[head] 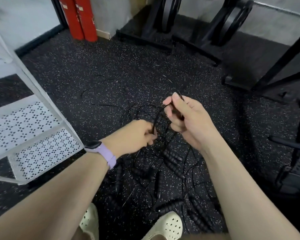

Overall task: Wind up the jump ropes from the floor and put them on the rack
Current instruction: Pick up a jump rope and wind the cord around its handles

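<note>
Several black jump ropes (pixel 163 179) lie tangled on the speckled rubber floor (pixel 93 70), their ribbed handles scattered between the person's arms and just ahead of two pale perforated shoes (pixel 166 224). Thin cords loop outward from the heap toward the middle of the floor. One cord (pixel 157 118) is lifted clear of the pile and runs in a short arc between both hands. The right hand (pixel 185 118) is raised above the heap, its thumb and fingers (pixel 168 102) pinched together on the upper end of that cord, with a few strands gathered in its curled grip. The left hand (pixel 137 134) sits lower and just left of it, its fingers curled on the lower end of the same cord; how many strands it holds is hard to tell, since black cord blends into the dark floor. A lilac watch band (pixel 108 156) wraps the left wrist.

A white rack (pixel 33 135) with perforated shelves stands to the left, near the left forearm, and no rope rests on the shelves that show. Farther back, two red cylinders (pixel 81 18) lean against the wall, and black weight plates (pixel 170 13) stand in dark frames along the far side.
</note>
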Motion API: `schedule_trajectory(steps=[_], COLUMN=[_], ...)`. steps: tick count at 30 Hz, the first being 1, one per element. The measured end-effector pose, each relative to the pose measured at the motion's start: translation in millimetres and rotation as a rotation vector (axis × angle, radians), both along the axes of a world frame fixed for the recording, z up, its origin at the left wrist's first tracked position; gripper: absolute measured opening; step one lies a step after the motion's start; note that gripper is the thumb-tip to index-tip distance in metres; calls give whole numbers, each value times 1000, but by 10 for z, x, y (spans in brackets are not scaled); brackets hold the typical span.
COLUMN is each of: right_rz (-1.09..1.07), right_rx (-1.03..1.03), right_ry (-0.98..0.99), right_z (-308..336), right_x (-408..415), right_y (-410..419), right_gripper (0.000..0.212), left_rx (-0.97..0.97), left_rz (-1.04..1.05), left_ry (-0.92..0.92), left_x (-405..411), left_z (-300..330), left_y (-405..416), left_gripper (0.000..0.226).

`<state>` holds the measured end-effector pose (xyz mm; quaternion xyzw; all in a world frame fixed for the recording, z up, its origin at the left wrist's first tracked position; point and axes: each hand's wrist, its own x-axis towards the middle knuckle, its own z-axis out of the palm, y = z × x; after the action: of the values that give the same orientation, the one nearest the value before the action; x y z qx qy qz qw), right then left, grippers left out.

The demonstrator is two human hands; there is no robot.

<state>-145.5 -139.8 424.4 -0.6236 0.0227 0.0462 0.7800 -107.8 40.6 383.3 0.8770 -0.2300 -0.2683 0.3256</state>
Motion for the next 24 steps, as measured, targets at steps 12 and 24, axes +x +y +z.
schedule_trajectory(steps=[12,24], right_rz=[142,-162], right_rx=[-670,-43], right_ry=[74,-131], right_z=[-239,232], right_x=[-53,-34], right_y=[-1,-96], right_gripper=[27,21], left_rx=[-558,-3], left_rz=[364,-30], left_ry=[-463,-54], left_x=[-50,40], left_z=[626,321], left_y=[-26,22], left_gripper=[19,34])
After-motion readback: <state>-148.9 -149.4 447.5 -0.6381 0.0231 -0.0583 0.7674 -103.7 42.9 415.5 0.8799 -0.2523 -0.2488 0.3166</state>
